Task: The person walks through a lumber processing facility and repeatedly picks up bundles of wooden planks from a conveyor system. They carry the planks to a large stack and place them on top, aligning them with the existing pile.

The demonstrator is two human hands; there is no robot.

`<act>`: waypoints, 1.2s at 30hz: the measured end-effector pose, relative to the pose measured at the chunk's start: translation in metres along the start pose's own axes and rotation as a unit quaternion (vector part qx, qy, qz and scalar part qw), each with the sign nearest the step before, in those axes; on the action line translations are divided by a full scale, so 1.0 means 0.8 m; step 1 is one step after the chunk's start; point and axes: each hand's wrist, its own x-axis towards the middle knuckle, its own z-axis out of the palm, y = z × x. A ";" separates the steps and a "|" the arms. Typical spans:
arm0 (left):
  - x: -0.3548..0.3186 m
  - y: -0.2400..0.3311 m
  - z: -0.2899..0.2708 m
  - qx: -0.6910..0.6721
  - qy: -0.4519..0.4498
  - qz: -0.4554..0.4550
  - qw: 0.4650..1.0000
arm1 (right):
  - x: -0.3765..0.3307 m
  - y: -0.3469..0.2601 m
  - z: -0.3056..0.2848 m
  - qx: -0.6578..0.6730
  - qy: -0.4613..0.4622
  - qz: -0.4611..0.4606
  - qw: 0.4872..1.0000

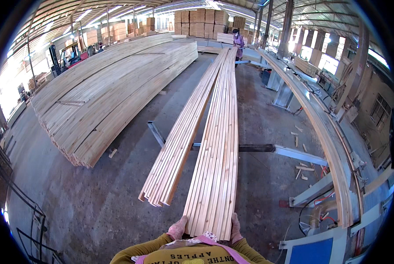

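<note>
A long bundle of pale wooden strips [214,163] stretches away from me, its near end close to my body. My left hand [178,228], in a pinkish glove, is closed on the left edge of this end. On the opposite edge my right hand [236,228] grips the same bundle, with its fingers partly hidden beneath the wood. Beside it on the left lies a second bundle of strips [177,156], touched by neither hand. The two bundles converge at the far end, where another person [238,42] in purple stands.
A metal crossbar [258,148] runs under the bundles. At left is a large lumber stack [113,88]. A long machine bed [320,105] with a timber along it lines the right, above scattered wood offcuts [303,168]. A forklift [69,57] stands far left.
</note>
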 end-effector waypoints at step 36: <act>-0.081 0.027 0.051 -0.652 0.102 -0.146 0.737 | 0.000 0.029 0.026 0.029 0.043 -0.010 0.999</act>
